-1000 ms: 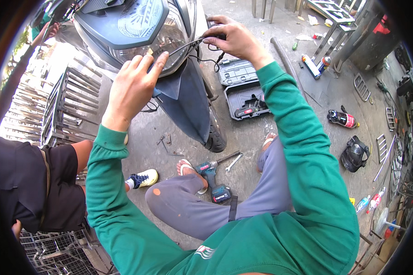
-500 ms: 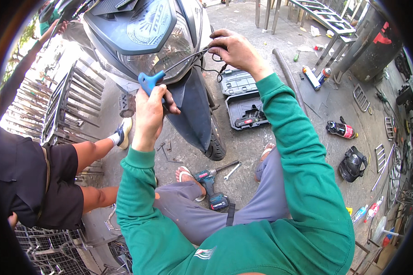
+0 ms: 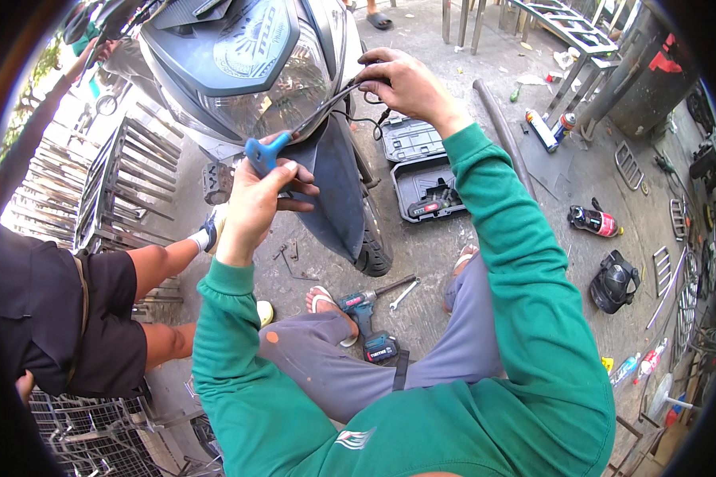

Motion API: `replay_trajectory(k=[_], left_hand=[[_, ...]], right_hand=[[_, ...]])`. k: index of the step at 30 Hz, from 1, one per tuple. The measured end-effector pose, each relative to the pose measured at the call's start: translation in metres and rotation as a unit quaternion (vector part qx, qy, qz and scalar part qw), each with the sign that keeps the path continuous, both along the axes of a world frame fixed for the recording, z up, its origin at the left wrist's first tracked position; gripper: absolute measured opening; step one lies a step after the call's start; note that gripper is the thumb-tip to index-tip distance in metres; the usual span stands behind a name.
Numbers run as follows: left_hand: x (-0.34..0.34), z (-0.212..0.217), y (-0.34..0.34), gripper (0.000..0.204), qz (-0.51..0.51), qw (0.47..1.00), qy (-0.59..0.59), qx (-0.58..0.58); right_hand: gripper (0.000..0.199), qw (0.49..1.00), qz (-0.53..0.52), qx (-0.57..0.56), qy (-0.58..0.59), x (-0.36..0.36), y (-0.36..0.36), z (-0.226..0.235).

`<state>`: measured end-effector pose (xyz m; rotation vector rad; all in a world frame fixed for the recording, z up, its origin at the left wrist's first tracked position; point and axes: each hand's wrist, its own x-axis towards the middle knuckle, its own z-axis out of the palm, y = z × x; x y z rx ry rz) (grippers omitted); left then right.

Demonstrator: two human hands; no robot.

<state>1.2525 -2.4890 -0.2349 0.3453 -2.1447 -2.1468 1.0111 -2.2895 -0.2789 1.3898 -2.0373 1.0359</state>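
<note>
A blue-handled T-shaped tool (image 3: pixel 267 151) is gripped in my left hand (image 3: pixel 250 203), its dark shaft slanting up to the right. My right hand (image 3: pixel 402 86) has thumb and fingers closed around the far end of that shaft and a thin black cable (image 3: pixel 366 121), which loops down below it. Exactly how the shaft and cable meet is hidden by my fingers. Both hands are in front of a scooter's headlight (image 3: pixel 282 99), above its dark front fender (image 3: pixel 330 191).
A cordless driver (image 3: pixel 366 318) and a wrench (image 3: pixel 404 295) lie between my feet. An open tool case (image 3: pixel 429 191) is beside the front wheel (image 3: pixel 374 254). Spray cans (image 3: pixel 541 131), a bottle (image 3: pixel 595 220) and a metal pipe (image 3: pixel 503 135) are to the right. Another person (image 3: pixel 79 318) stands close at left.
My left hand has tilted, and the blue handle has turned and shifted slightly; some left fingers stretch out more. The nearby person's feet have moved, and a sandalled foot now shows at the top.
</note>
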Motion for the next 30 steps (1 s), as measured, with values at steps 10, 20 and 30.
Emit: replay_trajectory(k=[10,20,30], left_hand=[[-0.011,0.009,-0.035,0.034,-0.032,0.878,0.111,-0.465],[-0.014,0.013,-0.052,0.043,-0.072,0.760,0.202,-0.613],[-0.012,0.025,-0.035,0.057,-0.059,0.712,0.206,-0.668]], right_hand=[[0.022,1.000,-0.011,-0.004,-0.013,-0.006,0.004,-0.005],[0.021,0.999,-0.007,-0.031,0.009,-0.004,-0.006,-0.020],[0.022,1.000,-0.009,-0.028,-0.008,-0.006,-0.006,-0.015]])
